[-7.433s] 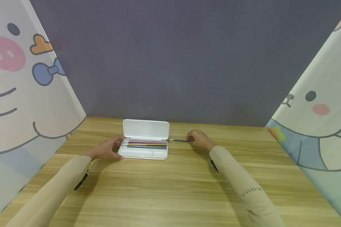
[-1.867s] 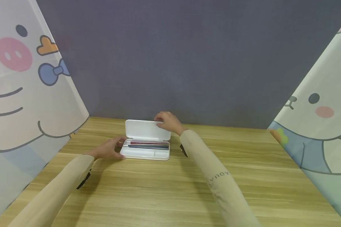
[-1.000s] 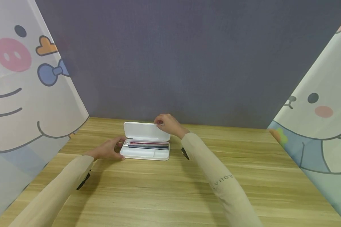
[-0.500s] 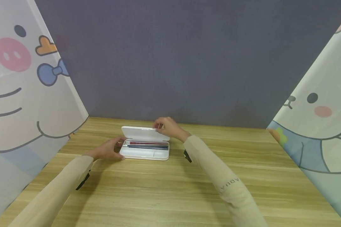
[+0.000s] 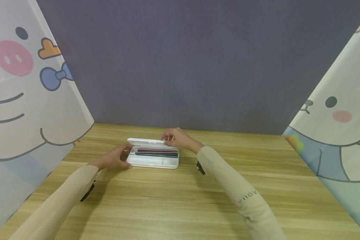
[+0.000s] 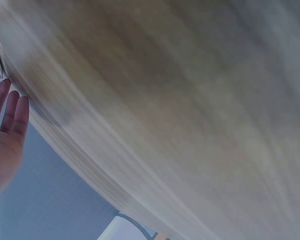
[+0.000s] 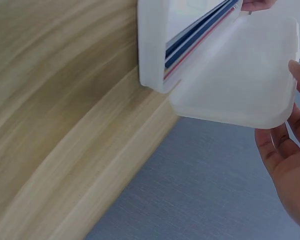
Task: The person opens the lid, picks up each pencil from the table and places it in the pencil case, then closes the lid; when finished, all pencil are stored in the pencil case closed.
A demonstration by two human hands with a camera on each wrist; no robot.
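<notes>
A white pencil case (image 5: 145, 162) lies on the wooden table, its lid (image 5: 144, 143) tilted partway down over the tray. Red and dark blue pencils (image 5: 157, 154) lie side by side in the rear compartment. At the case's left end my left hand (image 5: 112, 158) holds it, thumb at the front corner and fingers toward the back. My right hand (image 5: 180, 138) pinches the lid's free edge near the right corner. In the right wrist view the thumb is on the lid's inner face (image 7: 245, 75), with the fingers behind it. The left wrist view shows little of the case.
The wooden table (image 5: 168, 203) stretches in front of the case and to both sides. A dark grey panel (image 5: 180, 66) stands behind it. Cartoon-printed panels (image 5: 15, 110) flank the table on the left and right.
Earlier my right hand held a dark pencil right of the case. It has since moved to the lid and swung it forward and down. My left hand has stayed at the case.
</notes>
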